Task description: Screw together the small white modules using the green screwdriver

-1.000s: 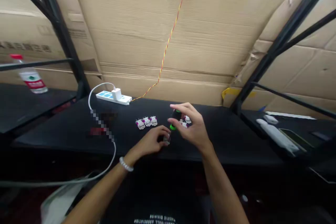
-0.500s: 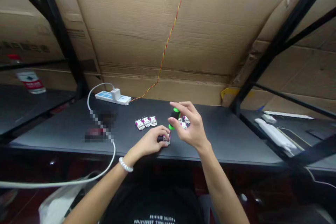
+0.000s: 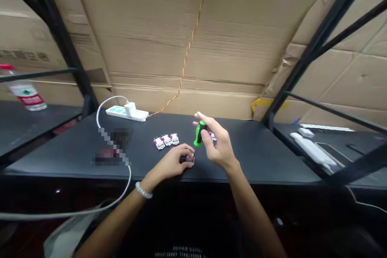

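Note:
My right hand [image 3: 218, 141] grips a green and black screwdriver [image 3: 200, 132] between thumb and fingers. Its shaft slants down to a small white part [image 3: 190, 160] on the black table. Around that part my left hand [image 3: 177, 160] is closed, pinching it against the tabletop, so much of it is hidden. Left of the screwdriver lie three white and purple parts [image 3: 166, 140] in a row. Another such part [image 3: 213, 136] shows partly behind my right hand.
A white power strip [image 3: 137, 115] with a plugged-in charger sits at the back left, its white cable [image 3: 98, 117] looping over the table's front edge. Black metal posts [image 3: 273, 107] flank the table. A water bottle [image 3: 30, 96] stands far left. Cardboard [image 3: 223, 48] forms the back wall.
The screwdriver has come down to the part, and its handle has turned in my right fingers. My left hand keeps its hold. The whole view has shifted slightly.

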Available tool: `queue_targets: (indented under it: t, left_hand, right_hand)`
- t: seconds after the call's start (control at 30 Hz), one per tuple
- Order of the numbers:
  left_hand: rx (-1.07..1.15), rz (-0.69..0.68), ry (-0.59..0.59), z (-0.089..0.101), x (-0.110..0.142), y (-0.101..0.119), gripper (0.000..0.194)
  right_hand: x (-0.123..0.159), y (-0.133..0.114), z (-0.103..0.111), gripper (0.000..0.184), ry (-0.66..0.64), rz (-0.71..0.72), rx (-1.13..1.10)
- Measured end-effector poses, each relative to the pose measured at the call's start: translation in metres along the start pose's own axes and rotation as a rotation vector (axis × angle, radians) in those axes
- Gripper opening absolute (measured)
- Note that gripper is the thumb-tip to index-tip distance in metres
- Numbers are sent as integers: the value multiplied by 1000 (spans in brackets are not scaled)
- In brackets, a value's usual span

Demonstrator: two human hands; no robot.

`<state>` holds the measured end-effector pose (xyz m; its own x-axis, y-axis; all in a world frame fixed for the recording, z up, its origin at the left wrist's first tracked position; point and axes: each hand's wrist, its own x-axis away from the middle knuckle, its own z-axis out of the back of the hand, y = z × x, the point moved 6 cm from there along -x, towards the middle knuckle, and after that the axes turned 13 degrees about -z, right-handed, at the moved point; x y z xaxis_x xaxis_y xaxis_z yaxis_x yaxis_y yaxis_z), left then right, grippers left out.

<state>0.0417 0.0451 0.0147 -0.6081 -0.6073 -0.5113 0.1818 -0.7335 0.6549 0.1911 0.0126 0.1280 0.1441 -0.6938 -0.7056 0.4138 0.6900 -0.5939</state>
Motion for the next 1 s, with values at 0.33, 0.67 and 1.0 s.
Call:
queue_targets:
  t: [0.33, 0.67, 1.0]
  left_hand:
    - [1, -8, -5, 2, -1, 2, 13]
    - [-9, -5, -10, 1, 0, -2, 14]
    - [8, -13, -3, 0, 0, -2, 13]
  right_hand:
    - [-2, -3, 4, 42, -73, 3, -66]
    - [-3, -13, 7, 33, 79, 93, 150]
    - [-6, 0, 6, 36, 41, -1, 68]
